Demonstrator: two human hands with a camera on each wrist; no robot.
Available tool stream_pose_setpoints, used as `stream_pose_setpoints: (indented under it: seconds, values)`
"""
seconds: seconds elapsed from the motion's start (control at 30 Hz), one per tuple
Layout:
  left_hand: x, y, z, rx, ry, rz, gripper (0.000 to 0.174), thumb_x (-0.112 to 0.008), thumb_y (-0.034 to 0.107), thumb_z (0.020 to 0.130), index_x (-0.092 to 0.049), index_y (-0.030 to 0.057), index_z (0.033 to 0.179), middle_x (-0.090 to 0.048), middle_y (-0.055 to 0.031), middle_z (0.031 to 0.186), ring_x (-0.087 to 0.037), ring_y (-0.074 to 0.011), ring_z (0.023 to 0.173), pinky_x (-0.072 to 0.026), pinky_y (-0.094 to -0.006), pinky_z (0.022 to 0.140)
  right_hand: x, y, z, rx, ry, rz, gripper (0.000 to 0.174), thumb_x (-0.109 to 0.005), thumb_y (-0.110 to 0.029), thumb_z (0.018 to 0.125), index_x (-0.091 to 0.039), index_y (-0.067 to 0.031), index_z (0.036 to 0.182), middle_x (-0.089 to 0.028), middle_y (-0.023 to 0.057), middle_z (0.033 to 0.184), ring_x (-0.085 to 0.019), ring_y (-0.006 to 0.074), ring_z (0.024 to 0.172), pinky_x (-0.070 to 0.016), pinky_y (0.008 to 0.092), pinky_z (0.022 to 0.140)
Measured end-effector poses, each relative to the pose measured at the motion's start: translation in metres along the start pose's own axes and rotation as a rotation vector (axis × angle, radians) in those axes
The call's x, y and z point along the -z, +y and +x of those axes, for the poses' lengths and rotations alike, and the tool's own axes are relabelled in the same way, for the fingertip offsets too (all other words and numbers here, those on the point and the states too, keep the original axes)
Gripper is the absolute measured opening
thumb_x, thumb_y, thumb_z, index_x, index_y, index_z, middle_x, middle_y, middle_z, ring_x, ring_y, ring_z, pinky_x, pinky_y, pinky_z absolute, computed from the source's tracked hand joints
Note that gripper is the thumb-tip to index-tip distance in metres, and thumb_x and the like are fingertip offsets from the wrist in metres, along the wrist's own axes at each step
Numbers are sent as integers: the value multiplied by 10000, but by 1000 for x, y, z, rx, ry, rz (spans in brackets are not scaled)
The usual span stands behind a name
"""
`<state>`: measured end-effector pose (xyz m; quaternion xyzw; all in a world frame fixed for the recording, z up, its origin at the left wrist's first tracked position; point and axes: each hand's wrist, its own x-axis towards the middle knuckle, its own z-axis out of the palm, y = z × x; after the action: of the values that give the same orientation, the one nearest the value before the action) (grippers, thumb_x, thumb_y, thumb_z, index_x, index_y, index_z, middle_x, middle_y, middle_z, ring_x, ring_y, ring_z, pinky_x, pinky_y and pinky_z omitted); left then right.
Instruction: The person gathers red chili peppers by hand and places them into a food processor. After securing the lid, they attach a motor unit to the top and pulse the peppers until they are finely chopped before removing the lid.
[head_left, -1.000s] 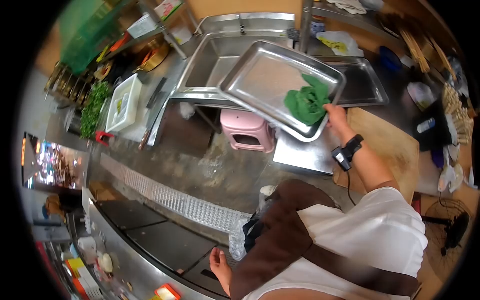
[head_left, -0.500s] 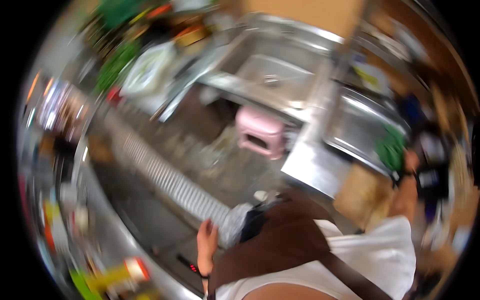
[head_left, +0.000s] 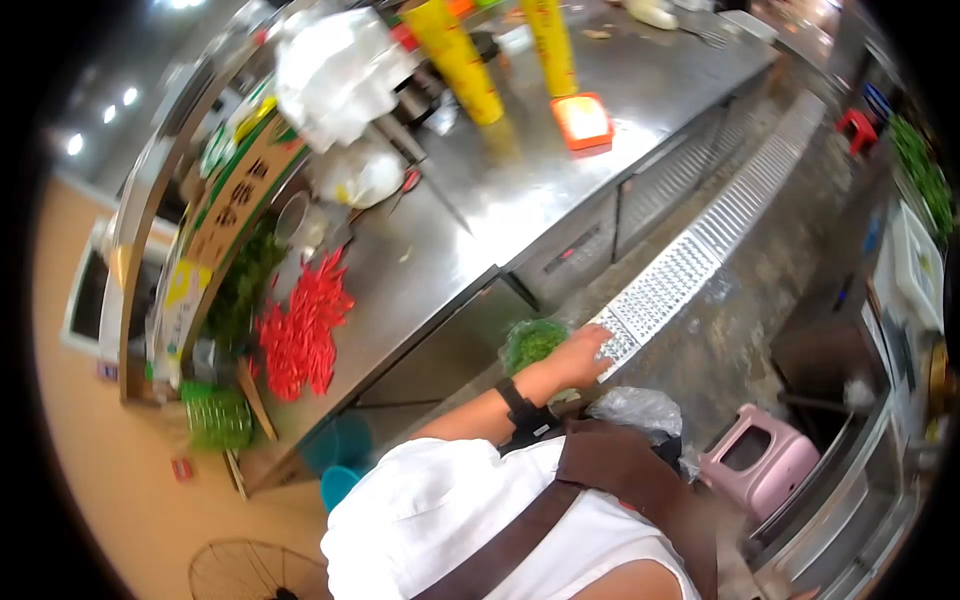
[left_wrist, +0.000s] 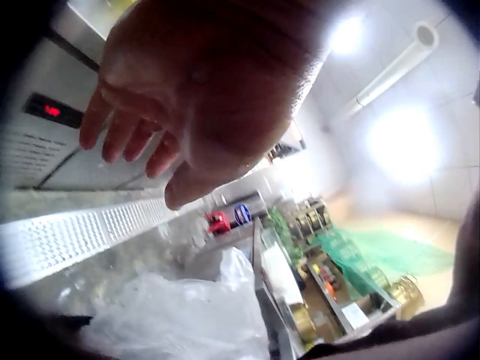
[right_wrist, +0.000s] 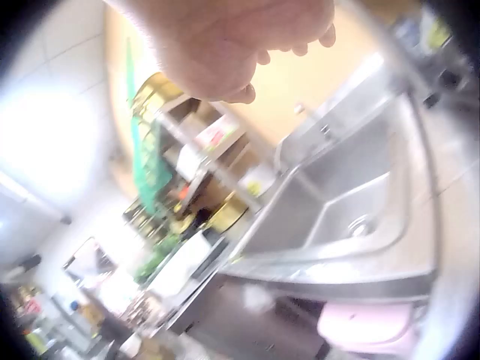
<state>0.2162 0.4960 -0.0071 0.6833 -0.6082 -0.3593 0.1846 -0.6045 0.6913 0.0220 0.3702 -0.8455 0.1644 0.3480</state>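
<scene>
My left hand (head_left: 582,357) hangs beside the steel counter, with a black strap round the wrist. In the left wrist view the same hand (left_wrist: 199,90) has loosely extended fingers and holds nothing. Just past it in the head view is a bundle of green leaves (head_left: 535,343), partly covered by the hand. My right hand (right_wrist: 247,37) shows in its wrist view with loosely bent fingers and nothing visible in them. Behind it lies the steel sink (right_wrist: 322,214). The steel tray and the green cloth-like bundle are out of view.
Sliced red peppers (head_left: 305,325) lie heaped on the steel counter (head_left: 410,290). An orange-rimmed box (head_left: 582,122) and yellow rolls (head_left: 455,60) stand farther along. A pink stool (head_left: 762,460) is at the right, and a metal floor grating (head_left: 670,280) crosses the wet floor.
My right hand moved the tray rightward onto the counter and has let go of it. My view has swung left from the sink side to the opposite counter with the red peppers.
</scene>
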Motion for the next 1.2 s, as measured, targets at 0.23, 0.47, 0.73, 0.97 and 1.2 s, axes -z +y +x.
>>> stream_pose_setpoints:
  seconds: [0.23,0.47,0.73,0.97,1.2]
  values:
    - [54,-88,-113,424,468,-32,514,-650,249,850,-519,28,1296,-437,-229,1393,-422,-393,1279,-360,-430,1074,-116,-365,69,438,-484,612,478,-566,-293,963,-537,83,1256,-586,257,1223,-559,344,1126,-411,370,1005]
    - [62,-138,-201,595,648,-104,521,-664,240,847,-519,-10,1280,-473,-257,1349,-440,-395,1267,-370,-426,1067,-23,-635,-71,509,-953,1176,397,-578,-222,962,-540,14,1280,-560,158,1279,-543,231,1159,-416,333,1003]
    - [70,-135,-189,678,762,-267,532,-673,220,854,-503,-20,1298,-494,-230,1328,-505,-344,1217,-424,-408,1008,80,-814,-149,780,-1152,1486,476,-630,-182,908,-481,22,1311,-552,164,1242,-546,253,1106,-432,345,954]
    - [109,-135,-99,691,922,-450,540,-661,122,878,-449,-33,1350,-523,-198,1307,-537,-270,1180,-447,-360,973,79,-976,-133,1115,-795,1398,653,-715,-287,806,-461,11,1330,-454,219,1373,-433,366,1273,-350,426,1067]
    - [174,-88,76,642,920,-546,576,-635,116,901,-382,-36,1396,-454,-230,1365,-467,-292,1266,-431,-380,996,79,-1125,-168,1714,-543,1377,705,-738,-361,741,-493,-94,1345,-340,141,1492,-249,329,1412,-162,560,1146]
